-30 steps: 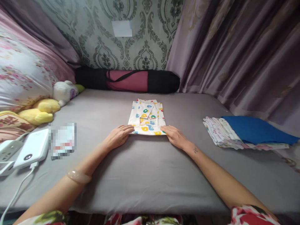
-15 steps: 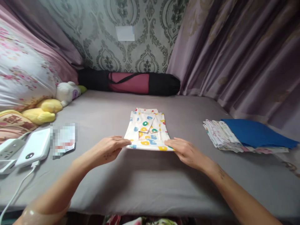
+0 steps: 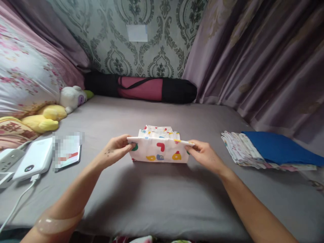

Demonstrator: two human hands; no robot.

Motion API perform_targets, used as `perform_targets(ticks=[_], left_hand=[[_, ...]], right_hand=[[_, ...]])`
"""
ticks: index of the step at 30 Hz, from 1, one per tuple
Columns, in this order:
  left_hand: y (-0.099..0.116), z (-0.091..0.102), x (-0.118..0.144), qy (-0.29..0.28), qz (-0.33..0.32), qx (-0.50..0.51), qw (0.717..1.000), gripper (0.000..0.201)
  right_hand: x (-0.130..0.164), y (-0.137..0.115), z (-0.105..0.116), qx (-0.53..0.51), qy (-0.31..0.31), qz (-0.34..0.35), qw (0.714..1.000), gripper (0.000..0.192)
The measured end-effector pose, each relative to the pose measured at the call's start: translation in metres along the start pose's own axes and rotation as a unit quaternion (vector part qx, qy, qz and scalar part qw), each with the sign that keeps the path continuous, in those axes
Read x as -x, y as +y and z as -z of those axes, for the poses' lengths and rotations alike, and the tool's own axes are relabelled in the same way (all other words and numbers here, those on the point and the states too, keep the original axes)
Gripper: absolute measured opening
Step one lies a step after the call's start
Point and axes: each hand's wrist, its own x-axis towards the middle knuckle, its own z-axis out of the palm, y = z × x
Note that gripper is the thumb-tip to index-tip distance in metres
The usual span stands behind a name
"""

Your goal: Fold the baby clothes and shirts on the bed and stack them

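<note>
A small white collared shirt (image 3: 159,153) with coloured prints lies partly folded on the grey bed sheet. Its near part is lifted into an upright flap that hides much of the layers behind it; the collar shows at the far end. My left hand (image 3: 117,148) pinches the flap's upper left corner, thumb on the near side. At the upper right corner my right hand (image 3: 201,152) pinches the cloth in the same way. The lower edge of the flap rests on or just above the sheet.
To the right lies a stack of folded clothes (image 3: 241,152) with a blue folded cloth (image 3: 280,146). On the left are a phone (image 3: 69,153), a white power bank (image 3: 34,157) with a cable, and plush toys (image 3: 45,119). A long black-and-red bag (image 3: 140,88) lies along the wall.
Both hands have raised the shirt's near edge up and away from me. The flap now stands upright and covers more of the shirt.
</note>
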Motion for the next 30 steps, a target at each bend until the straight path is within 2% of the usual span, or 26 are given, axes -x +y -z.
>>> perform_targets(ticks=[4, 6, 10, 13, 20, 26, 30], left_hand=[[-0.017, -0.017, -0.028, 0.098, 0.048, 0.069, 0.992, 0.03], [-0.029, -0.024, -0.042, 0.122, 0.056, 0.063, 0.989, 0.03], [-0.059, -0.033, -0.07, 0.157, 0.061, -0.045, 0.985, 0.021], [-0.077, -0.037, -0.087, 0.184, 0.055, -0.169, 0.967, 0.016], [-0.092, -0.045, -0.107, 0.179, 0.05, -0.309, 0.933, 0.02], [-0.102, -0.051, -0.107, 0.161, 0.012, -0.404, 0.9, 0.017], [-0.1, -0.052, -0.105, 0.145, 0.02, -0.452, 0.88, 0.014]], right_hand=[[-0.039, 0.027, -0.02, -0.053, 0.07, -0.054, 0.995, 0.031], [-0.056, 0.038, -0.028, -0.024, 0.096, -0.074, 0.992, 0.031], [-0.08, 0.046, -0.039, 0.144, 0.132, -0.12, 0.973, 0.03], [-0.091, 0.044, -0.042, 0.233, 0.114, -0.157, 0.953, 0.03], [-0.099, 0.036, -0.043, 0.338, 0.066, -0.186, 0.92, 0.036], [-0.102, 0.032, -0.049, 0.376, 0.04, -0.211, 0.901, 0.038], [-0.104, 0.033, -0.055, 0.403, 0.036, -0.208, 0.891, 0.036]])
